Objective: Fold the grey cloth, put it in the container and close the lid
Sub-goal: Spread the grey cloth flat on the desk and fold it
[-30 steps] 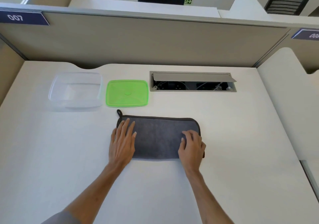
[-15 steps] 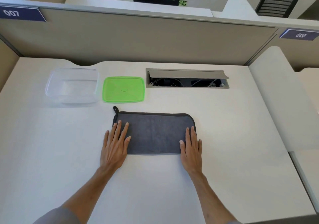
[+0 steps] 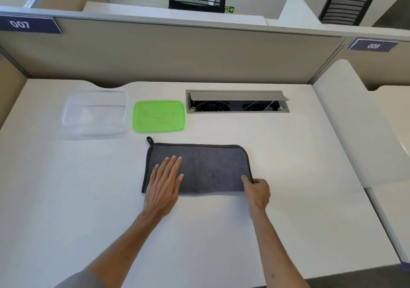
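The grey cloth [image 3: 208,167], folded once into a long rectangle with a dark hem and a small loop at its far left corner, lies flat in the middle of the white desk. My left hand [image 3: 163,184] rests flat on its near left part, fingers spread. My right hand [image 3: 257,191] pinches the cloth's near right corner between thumb and fingers. The clear plastic container [image 3: 95,112] stands open at the far left. Its green lid [image 3: 159,116] lies flat on the desk just right of it, apart from the cloth.
An open cable hatch [image 3: 237,101] with a raised grey flap is set into the desk behind the cloth. A beige partition wall [image 3: 177,52] runs along the far edge. A white divider [image 3: 346,121] bounds the right side.
My right hand went from lying flat on the cloth's right end to pinching its near right corner. My left hand slid slightly further onto the cloth.
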